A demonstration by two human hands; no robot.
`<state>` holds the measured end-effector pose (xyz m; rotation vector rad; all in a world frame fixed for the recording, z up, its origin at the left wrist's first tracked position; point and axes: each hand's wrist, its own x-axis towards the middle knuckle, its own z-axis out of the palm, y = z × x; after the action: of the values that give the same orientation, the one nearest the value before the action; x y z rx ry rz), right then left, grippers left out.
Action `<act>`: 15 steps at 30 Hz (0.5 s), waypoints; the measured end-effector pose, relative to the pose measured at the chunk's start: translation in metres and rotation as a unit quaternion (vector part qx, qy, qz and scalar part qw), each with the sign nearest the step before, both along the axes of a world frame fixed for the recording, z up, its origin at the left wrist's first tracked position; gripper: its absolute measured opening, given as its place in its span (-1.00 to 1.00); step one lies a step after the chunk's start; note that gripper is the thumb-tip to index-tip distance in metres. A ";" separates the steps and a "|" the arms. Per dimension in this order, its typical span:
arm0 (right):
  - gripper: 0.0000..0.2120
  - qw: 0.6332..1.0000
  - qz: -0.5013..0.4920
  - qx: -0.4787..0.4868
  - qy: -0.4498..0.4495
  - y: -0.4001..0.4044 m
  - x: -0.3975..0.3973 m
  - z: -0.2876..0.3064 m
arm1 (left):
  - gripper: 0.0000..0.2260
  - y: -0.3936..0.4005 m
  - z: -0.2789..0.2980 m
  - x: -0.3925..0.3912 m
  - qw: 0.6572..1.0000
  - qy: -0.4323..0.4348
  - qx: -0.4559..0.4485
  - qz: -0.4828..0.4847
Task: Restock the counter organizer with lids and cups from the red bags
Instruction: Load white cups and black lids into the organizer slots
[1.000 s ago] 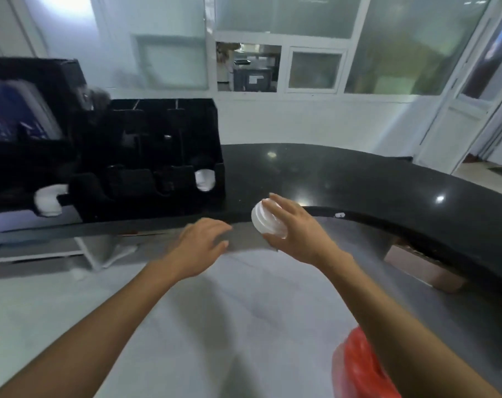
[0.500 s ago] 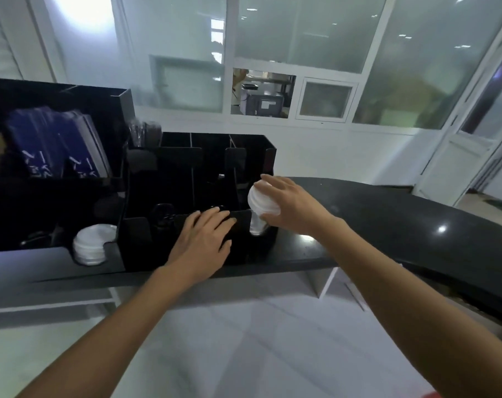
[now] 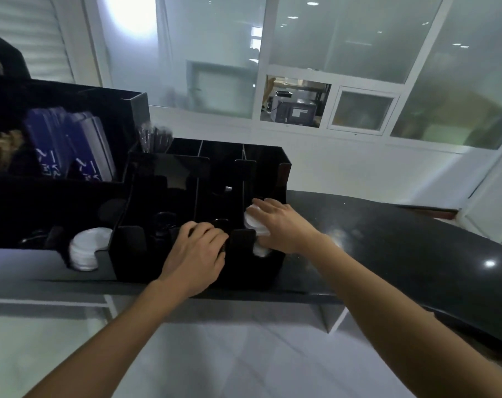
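A black counter organizer with several compartments stands on the dark counter. My right hand grips a stack of white lids and holds it down in the organizer's rightmost front slot, above white lids that show through the slot's front opening. My left hand rests with curled fingers on the front wall of the middle slot, where dark lids are partly hidden under it. No red bag is in view.
A second black holder to the left carries a stack of white lids, blue packets and brown items. Straws stand at the organizer's back left. Beyond the counter are a white wall and windows; pale floor lies below.
I have come up close to the counter. My right hand carried the white lid stack from over the counter edge down into the rightmost slot, and my left hand settled on the organizer's front.
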<state>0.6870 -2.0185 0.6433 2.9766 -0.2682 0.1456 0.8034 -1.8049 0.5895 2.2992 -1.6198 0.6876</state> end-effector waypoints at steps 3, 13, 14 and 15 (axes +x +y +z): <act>-0.29 1.000 0.004 0.006 0.030 0.000 0.000 -0.008 | -0.63 -0.001 -0.003 -0.003 1.000 -0.012 0.010 0.016; -0.54 0.998 0.018 -0.003 0.059 0.010 -0.006 -0.008 | -0.65 -0.004 -0.006 -0.008 0.999 -0.012 0.004 0.035; -0.65 0.998 0.018 0.025 0.058 0.013 -0.007 -0.007 | -0.65 -0.003 -0.007 -0.008 0.999 -0.011 0.000 0.032; -0.80 0.997 0.012 0.044 0.060 0.016 -0.009 -0.005 | -0.65 -0.003 -0.007 -0.007 1.000 -0.011 -0.004 0.029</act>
<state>0.6784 -2.0029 0.6385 3.0623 -0.2312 -0.0440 0.7962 -1.8076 0.5827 2.3485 -1.5627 0.7342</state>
